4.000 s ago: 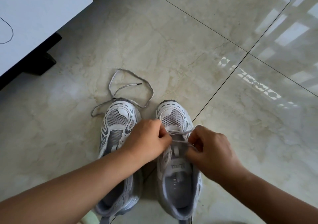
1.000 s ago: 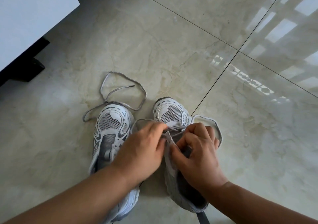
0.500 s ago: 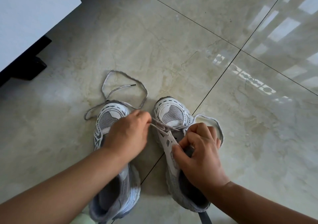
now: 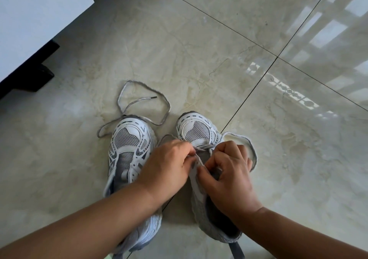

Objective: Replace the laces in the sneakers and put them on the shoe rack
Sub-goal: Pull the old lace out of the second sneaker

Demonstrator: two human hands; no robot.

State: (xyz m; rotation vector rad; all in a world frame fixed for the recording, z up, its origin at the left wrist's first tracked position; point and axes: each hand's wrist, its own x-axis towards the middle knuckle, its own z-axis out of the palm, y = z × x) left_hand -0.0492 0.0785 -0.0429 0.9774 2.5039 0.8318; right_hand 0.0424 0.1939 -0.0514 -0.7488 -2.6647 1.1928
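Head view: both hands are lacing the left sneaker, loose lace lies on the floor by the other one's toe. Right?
Not quite. In the head view the left hand and right hand work on the right sneaker, not the left. The loose lace lies on the floor by the toe of the left sneaker.

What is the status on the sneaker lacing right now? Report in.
Left hand and right hand both pinch the lace on the right sneaker. Left sneaker unlaced, loose lace on floor. Nothing in the way.
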